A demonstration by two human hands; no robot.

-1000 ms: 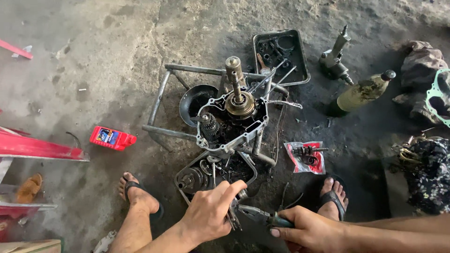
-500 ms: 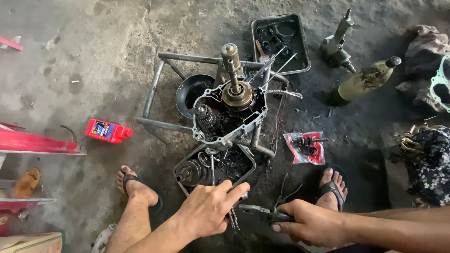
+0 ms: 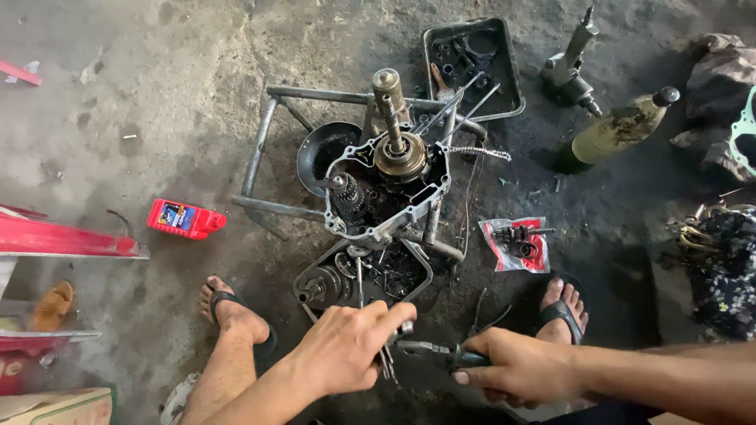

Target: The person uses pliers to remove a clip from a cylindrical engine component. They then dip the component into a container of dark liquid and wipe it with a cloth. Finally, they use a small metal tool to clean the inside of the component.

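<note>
A stained grey concrete floor carries everything. At its centre a metal frame stand rests on it. At one o'clock lies a black parts tray; a second black tray sits at six. At two o'clock a greasy bottle lies tilted beside a metal tool. A red oil bottle lies at nine, a red packet at four.
</note>
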